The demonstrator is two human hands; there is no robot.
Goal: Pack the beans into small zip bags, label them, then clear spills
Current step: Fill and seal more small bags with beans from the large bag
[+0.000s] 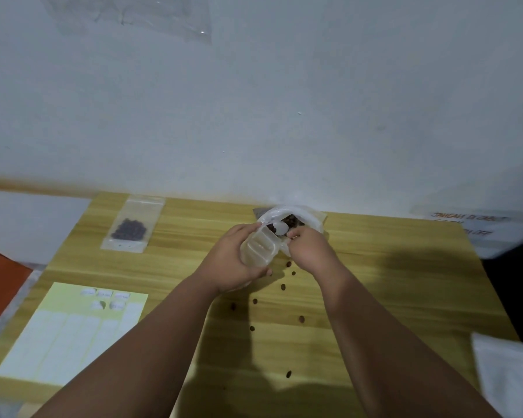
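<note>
Left hand grips an open small zip bag, seemingly empty. Right hand pinches a white scoop in the bulk bean bag at the desk's far edge. One filled bag lies at the far-left corner. Label sheet waits. Spilled beans remain uncleared.

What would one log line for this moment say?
phase: filling; left hand: grips small zip bag; right hand: pinches white scoop at large bean bag mouth; table: loose beans spilled; done: one filled zip bag
</note>
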